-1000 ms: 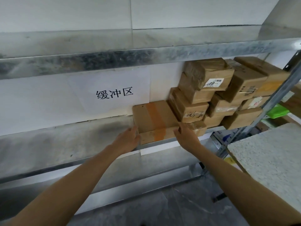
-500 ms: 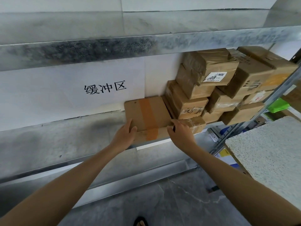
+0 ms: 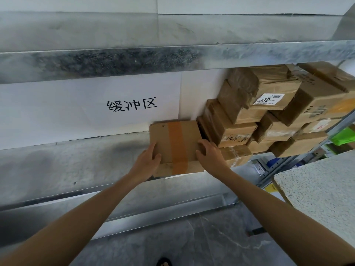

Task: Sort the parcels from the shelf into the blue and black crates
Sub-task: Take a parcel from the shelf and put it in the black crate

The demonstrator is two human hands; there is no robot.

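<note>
Box (image 3: 174, 143), shelf (image 3: 76, 169) edge: left hand (image 3: 147, 162) and right hand (image 3: 209, 156) clasp its sides, fingers curled, apparently firmly. Risk: pulling it could topple the stack (image 3: 269, 112) just beside.

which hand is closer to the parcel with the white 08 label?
Right. The right hand grips the right edge of the flat parcel, below and left of the labelled parcel; the left hand holds its left edge, farther off.
</note>
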